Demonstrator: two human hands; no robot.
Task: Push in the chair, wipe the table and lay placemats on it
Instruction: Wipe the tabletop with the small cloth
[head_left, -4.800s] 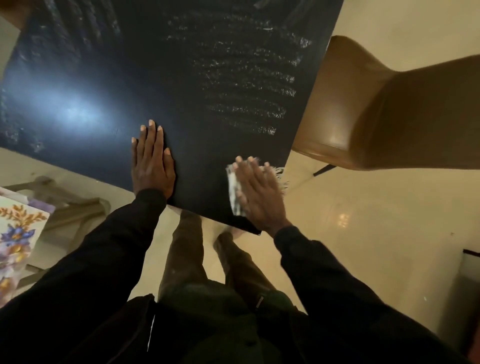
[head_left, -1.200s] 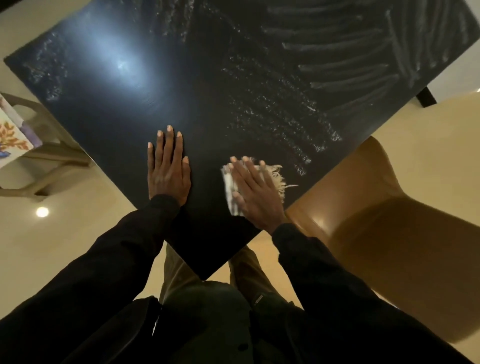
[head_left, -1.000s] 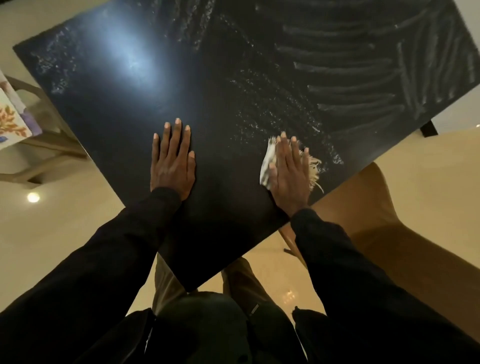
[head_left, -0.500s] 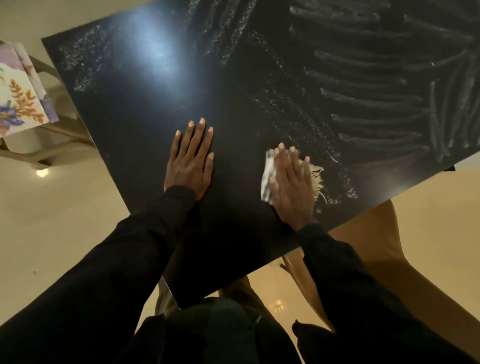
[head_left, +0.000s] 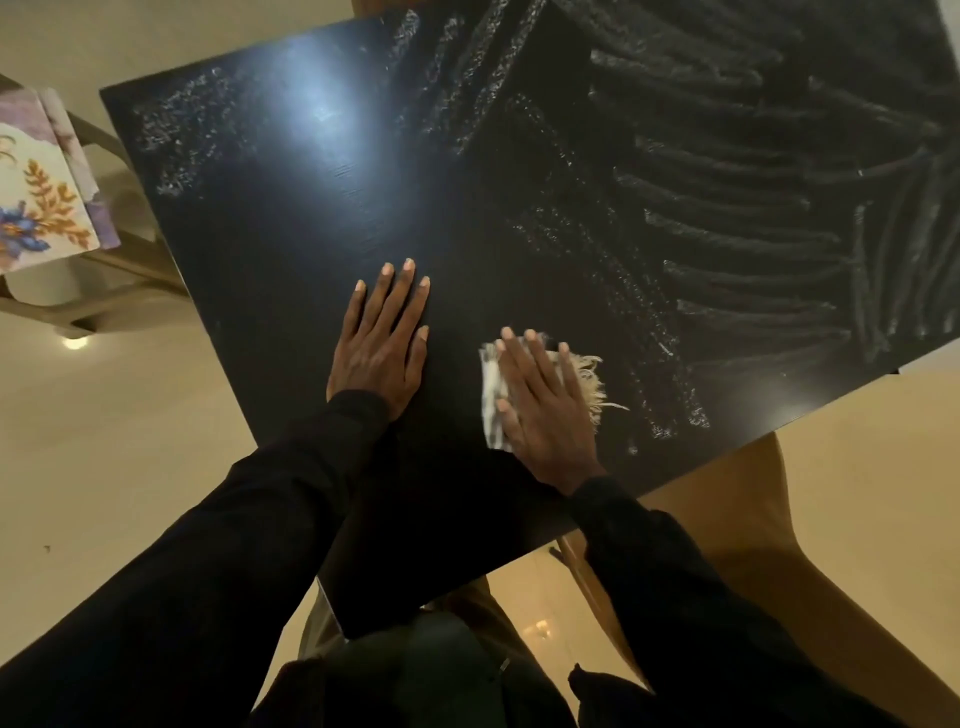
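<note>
Right hand (head_left: 545, 410): spread flat, pressing cloth (head_left: 491, 405) on counter (head_left: 519, 270).
Left hand (head_left: 382, 343): spread flat, just beside.
Unstreaked patch (head_left: 291, 234): left of cloth.

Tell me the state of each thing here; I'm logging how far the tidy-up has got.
table, streaked with wipe marks.
left hand, flat on the table, fingers straight.
right hand, pressing the cloth, fingers straight.
cloth, flat under the right hand.
chair, drawn up to the table's edge.
placemats, off the table at left, not laid.
</note>
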